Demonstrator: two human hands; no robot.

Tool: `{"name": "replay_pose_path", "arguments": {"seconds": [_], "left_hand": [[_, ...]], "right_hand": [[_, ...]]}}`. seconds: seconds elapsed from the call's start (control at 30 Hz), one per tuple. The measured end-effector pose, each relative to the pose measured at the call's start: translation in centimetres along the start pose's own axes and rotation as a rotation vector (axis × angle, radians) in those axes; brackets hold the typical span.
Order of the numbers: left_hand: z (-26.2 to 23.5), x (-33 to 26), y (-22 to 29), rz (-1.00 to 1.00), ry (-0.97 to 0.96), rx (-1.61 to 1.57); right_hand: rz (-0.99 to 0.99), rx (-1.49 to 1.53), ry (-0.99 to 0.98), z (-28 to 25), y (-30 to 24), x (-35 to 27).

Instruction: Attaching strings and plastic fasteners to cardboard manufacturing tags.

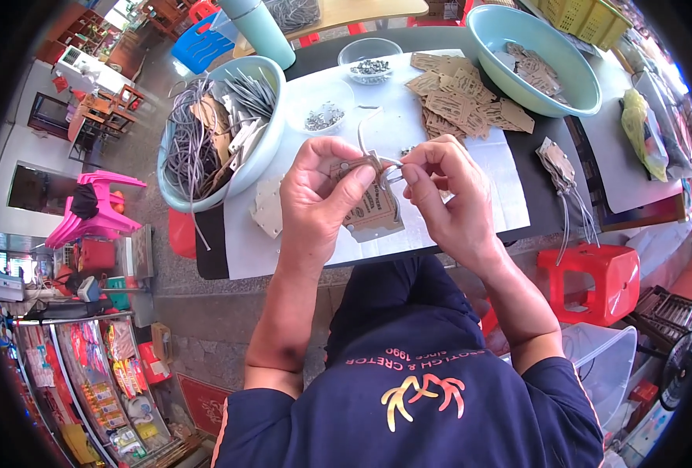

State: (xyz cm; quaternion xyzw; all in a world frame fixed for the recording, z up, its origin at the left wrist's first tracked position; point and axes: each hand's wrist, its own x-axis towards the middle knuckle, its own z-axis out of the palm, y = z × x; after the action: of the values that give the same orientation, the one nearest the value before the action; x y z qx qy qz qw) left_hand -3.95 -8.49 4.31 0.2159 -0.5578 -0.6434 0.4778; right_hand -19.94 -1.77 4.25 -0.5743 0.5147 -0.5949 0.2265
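Over the near part of the table, my left hand (326, 183) pinches the upper edge of a brown cardboard tag (376, 217) with dark print between thumb and fingers. A pale grey cord (363, 129) runs up from that edge, and a short loop of it bends toward the right. Thumb and fingertips of my right hand (451, 187) are closed on the cord beside the tag's edge. The fingers hide exactly how the cord passes through the tag. Beyond my hands are a clear bowl (371, 53) and a shallow clear dish (349, 100), both holding small metal pieces.
Brown card tags (459, 101) lie piled at the far right of the white sheet (280, 253). A blue basin (279, 93) at left holds grey cords; another basin (596, 90) holds tags. A corded bundle (557, 168) lies at right, near a red stool (596, 273).
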Motion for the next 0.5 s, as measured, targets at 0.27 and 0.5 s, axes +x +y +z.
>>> {"name": "replay_pose_path", "arguments": {"seconds": [0.27, 0.5], "left_hand": [[-0.6, -0.4, 0.8, -0.08, -0.065, 0.109], [-0.2, -0.2, 0.6, -0.09, -0.05, 0.114]], "right_hand": [[0.335, 0.412, -0.138, -0.8, -0.3, 0.8], [0.31, 0.249, -0.177, -1.4, -0.2, 0.8]]}}
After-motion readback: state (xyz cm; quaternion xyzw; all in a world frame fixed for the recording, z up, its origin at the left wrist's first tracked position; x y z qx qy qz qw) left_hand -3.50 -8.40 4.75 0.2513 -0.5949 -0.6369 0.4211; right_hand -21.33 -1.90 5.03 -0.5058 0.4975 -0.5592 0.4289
